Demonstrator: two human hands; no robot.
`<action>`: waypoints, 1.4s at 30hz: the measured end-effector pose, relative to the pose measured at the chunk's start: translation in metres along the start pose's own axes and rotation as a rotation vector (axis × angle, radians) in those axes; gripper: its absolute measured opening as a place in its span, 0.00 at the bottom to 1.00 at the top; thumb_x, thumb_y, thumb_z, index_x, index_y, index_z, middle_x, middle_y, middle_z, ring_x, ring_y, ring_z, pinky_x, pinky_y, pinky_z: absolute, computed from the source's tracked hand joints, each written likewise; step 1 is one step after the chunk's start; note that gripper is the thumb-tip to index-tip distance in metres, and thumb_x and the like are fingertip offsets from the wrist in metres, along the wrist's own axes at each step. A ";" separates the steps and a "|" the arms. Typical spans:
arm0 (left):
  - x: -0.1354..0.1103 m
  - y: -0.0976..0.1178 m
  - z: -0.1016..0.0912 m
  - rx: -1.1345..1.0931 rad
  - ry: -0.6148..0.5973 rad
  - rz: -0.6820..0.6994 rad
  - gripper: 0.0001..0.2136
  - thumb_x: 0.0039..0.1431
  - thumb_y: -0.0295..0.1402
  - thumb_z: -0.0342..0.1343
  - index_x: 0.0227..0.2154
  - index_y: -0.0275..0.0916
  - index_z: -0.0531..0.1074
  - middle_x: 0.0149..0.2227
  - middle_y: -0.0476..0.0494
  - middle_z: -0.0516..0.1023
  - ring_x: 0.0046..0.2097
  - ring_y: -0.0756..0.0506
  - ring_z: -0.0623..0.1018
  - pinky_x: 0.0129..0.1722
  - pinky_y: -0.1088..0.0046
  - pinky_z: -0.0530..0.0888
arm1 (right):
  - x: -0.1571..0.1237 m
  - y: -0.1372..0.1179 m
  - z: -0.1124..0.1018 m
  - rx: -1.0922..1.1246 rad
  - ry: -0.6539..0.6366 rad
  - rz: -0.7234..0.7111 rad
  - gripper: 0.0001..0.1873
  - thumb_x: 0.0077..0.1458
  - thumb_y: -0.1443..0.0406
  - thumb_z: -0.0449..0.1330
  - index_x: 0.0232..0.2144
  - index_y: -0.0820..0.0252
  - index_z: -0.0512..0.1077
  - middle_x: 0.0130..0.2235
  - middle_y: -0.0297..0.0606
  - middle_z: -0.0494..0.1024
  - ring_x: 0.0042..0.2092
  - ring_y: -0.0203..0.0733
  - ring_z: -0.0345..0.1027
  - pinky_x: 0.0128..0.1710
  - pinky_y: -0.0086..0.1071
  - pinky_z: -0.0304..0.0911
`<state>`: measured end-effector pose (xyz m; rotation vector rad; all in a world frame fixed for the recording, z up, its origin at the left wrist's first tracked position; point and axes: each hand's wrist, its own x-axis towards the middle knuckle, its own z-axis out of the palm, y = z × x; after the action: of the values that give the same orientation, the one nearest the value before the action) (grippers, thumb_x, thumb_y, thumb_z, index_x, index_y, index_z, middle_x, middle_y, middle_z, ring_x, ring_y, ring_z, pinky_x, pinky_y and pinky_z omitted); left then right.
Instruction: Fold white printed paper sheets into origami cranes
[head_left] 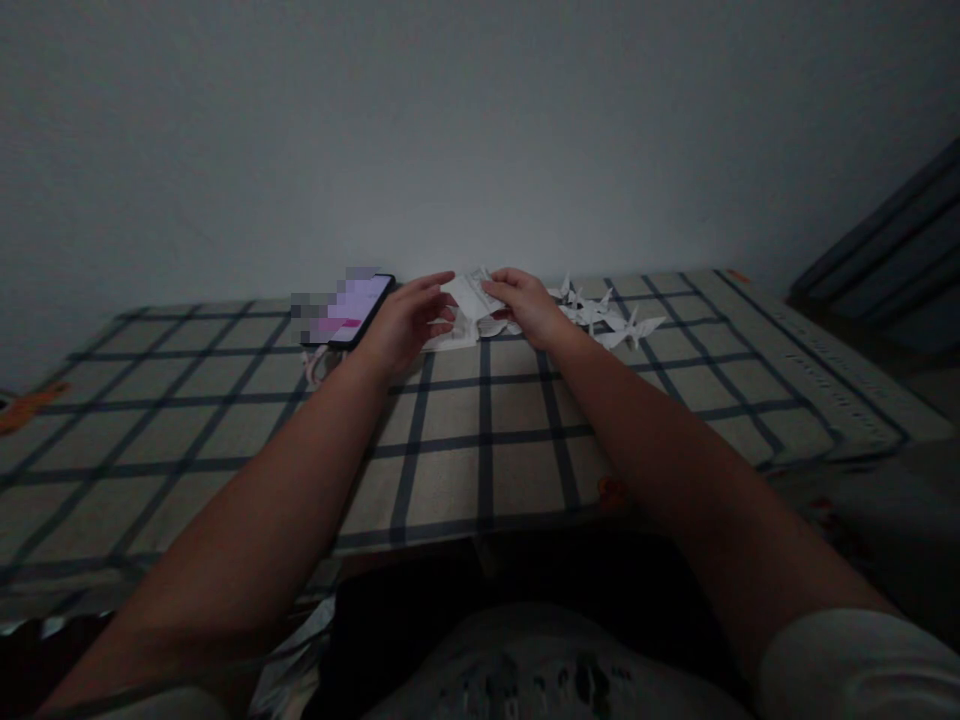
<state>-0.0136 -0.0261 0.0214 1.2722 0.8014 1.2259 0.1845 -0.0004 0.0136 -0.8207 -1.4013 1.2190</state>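
Between my hands is a sheet of printed white paper [472, 296], tilted up off the table. My right hand [525, 303] pinches its right edge between thumb and fingers. Just left of the sheet is my left hand [409, 322], its fingers apart and curved, holding nothing. More white paper [456, 335] lies flat under and between the hands. To the right of my right hand lie several folded paper cranes [600, 312] with pointed wings, partly hidden behind that hand.
A phone [360, 312] with a lit screen leans at the left, with a pale cord [315, 365] beside it. The checked tablecloth [517, 410] covers the table, which meets a plain wall [480, 140]. Orange patches [34, 408] show at the left edge.
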 end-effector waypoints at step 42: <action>0.001 -0.011 0.001 0.277 0.043 0.136 0.23 0.49 0.34 0.65 0.50 0.41 0.76 0.42 0.42 0.80 0.38 0.48 0.79 0.37 0.72 0.78 | 0.001 0.006 -0.003 0.150 -0.199 0.114 0.14 0.52 0.56 0.65 0.33 0.61 0.74 0.33 0.35 0.77 0.32 0.33 0.69 0.33 0.27 0.65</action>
<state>-0.0098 -0.0242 0.0112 1.5498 0.9534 1.2848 0.1860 0.0031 0.0079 -0.6970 -1.4161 1.5088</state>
